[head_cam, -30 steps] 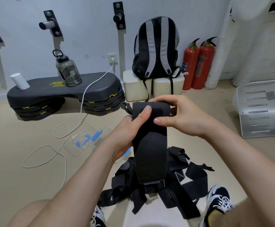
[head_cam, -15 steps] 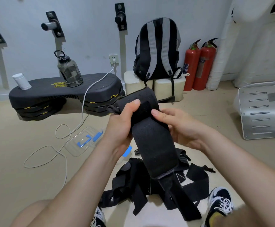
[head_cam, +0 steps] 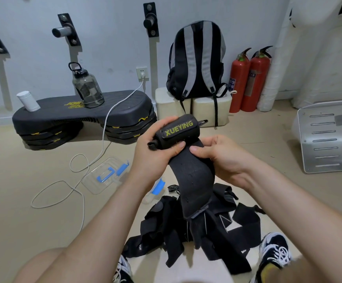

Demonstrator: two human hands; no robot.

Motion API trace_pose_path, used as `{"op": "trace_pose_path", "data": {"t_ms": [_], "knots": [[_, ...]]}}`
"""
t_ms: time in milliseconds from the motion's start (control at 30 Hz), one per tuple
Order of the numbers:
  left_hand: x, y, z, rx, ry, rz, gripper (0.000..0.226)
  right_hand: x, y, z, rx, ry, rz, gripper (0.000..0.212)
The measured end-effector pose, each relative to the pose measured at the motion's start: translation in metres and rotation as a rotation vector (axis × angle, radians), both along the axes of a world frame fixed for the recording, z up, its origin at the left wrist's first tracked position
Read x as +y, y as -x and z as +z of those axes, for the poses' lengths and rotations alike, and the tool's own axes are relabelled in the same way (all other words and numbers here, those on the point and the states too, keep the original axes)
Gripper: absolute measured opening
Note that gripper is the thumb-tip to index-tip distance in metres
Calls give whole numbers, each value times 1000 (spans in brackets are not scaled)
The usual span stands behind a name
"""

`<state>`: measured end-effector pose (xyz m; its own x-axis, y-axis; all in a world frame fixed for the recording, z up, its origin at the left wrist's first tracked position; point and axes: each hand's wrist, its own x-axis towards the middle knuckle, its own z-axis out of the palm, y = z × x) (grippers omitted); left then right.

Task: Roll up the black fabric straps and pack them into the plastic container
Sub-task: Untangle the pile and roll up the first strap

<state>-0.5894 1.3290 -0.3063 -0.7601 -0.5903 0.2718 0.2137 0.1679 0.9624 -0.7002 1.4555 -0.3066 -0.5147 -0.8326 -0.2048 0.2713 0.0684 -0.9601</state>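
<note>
Two forearms raised, left hand clasping rolled strap (lettering outward), right hand pinching its hanging tail

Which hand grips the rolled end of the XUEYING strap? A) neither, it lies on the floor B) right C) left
C: the left hand curls round the rolled end of the strap, while the right hand pinches the flat length just below.

Up on the head, wide-angle, tipped forward and down; in tight on left hand and right hand, black strap dead centre, floor below, far wall up top
</note>
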Motion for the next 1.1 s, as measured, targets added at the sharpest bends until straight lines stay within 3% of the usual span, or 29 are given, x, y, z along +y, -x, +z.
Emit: {"op": "trace_pose_path", "data": {"t_ms": [133, 267, 400, 500, 634, 801, 934, 1101], "knots": [[-2, -1, 1, 0, 76, -11, 62, 4, -2, 7, -80, 15, 47, 16], [-2, -5, 3, -98, 130, -101, 62, 4, -6, 10, -69, 6, -31, 35], [-2, -8, 10, -170, -99, -236, 47, 4, -5, 11, -25, -34, -89, 44], [0, -7, 15, -139, -202, -171, 26, 6, -7, 12, 53, -45, -47, 43], [-3, -8, 16, -119, -4, -86, 38, 8, -8, 16, 85, -49, 19, 29], [-5, -9, 14, -145, 306, -57, 57, 5, -12, 19, 69, -39, 39, 42], [-9, -12, 16, -225, 525, -11, 60, 6, -7, 18, 104, -5, 39, 16], [-4, -14, 21, -219, 597, 21, 55, 5, -6, 12, 82, 15, 80, 34]]}}
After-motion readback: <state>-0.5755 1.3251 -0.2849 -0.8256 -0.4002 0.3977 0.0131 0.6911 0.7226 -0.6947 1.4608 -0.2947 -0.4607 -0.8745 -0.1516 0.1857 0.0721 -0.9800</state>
